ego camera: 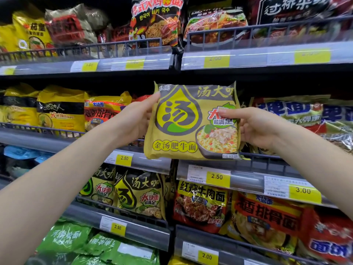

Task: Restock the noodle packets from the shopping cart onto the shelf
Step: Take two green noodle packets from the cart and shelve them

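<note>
I hold a yellow-and-grey noodle packet [193,121] upright in front of the second shelf [156,163] from the top. My left hand [135,121] grips its left edge, thumb on the front near the top. My right hand [254,127] grips its right edge, thumb on the red-and-green badge. Matching yellow-and-grey packets [139,194] stand on the shelf below. The shopping cart is out of view.
Shelves full of noodle packets fill the view: yellow ones [57,109] at left, red ones [267,220] at lower right, green ones [91,243] at the bottom, black-and-red ones [156,22] on top. Yellow price tags [217,176] line the shelf rails.
</note>
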Motion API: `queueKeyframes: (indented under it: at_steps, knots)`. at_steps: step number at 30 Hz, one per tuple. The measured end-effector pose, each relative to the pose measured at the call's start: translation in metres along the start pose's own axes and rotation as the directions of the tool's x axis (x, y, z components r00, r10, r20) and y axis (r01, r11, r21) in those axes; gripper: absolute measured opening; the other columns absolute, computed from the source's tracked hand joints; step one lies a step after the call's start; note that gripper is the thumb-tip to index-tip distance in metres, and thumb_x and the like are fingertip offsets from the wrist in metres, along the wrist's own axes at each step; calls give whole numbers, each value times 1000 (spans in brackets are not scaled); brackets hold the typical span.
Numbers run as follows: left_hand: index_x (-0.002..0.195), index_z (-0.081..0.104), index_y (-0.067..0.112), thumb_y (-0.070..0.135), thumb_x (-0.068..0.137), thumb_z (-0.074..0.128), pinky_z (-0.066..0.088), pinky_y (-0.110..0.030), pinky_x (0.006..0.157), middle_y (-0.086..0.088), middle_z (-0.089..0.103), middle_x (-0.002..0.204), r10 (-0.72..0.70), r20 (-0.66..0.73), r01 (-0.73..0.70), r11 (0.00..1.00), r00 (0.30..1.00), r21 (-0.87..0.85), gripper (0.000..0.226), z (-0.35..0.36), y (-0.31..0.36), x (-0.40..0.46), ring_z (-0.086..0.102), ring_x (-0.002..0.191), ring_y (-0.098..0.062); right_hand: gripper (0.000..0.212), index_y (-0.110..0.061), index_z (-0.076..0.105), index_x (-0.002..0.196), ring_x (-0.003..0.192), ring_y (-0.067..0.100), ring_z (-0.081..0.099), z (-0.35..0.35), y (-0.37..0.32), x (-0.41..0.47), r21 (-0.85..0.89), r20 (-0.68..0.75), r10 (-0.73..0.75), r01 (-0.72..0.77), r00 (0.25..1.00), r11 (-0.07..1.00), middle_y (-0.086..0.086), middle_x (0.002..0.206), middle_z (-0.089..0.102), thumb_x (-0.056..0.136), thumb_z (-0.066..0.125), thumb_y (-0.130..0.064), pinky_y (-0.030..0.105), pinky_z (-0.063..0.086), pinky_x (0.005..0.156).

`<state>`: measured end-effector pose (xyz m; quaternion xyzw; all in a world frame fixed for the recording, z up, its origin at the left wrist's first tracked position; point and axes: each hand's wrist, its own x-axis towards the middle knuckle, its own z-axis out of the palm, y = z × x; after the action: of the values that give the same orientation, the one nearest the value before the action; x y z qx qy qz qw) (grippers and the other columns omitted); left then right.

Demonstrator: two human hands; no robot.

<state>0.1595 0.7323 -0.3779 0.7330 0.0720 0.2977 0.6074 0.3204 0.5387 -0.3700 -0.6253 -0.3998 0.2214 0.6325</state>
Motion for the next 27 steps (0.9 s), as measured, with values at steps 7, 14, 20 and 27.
queueKeyframes:
  at_steps: [7,14,20,27]
  knots:
    - [129,53,20,41,102,13,26,-22,100,12,51,125,133,129,-184,771,983,610,53,7,-31,-5,45,119,-4,5,-12,65,85,53,11,70,-30,-4,14,113,-224,17,9,974,994,1,63,73,84,67,-16,23,59,53]
    - [150,14,17,38,100,7,-13,2,94,5,9,157,23,299,-289,341,954,894,54,11,-41,-9,-2,128,8,18,-8,65,96,60,10,72,-51,4,30,76,-290,-25,49,957,996,0,67,74,80,71,-14,26,60,57]
    - [149,19,17,35,101,18,-14,3,93,6,13,157,24,324,-320,239,946,917,51,9,-39,-8,1,127,10,15,-5,61,91,64,12,71,-49,13,35,38,-339,-47,64,940,997,2,70,73,80,70,-10,28,59,67]
    - [148,24,16,34,101,20,-10,-3,97,4,17,157,40,334,-335,203,942,920,50,9,-38,-9,7,143,-4,13,-8,58,89,80,16,64,-35,28,36,-1,-290,15,-16,957,1000,6,83,70,82,68,-8,26,50,68]
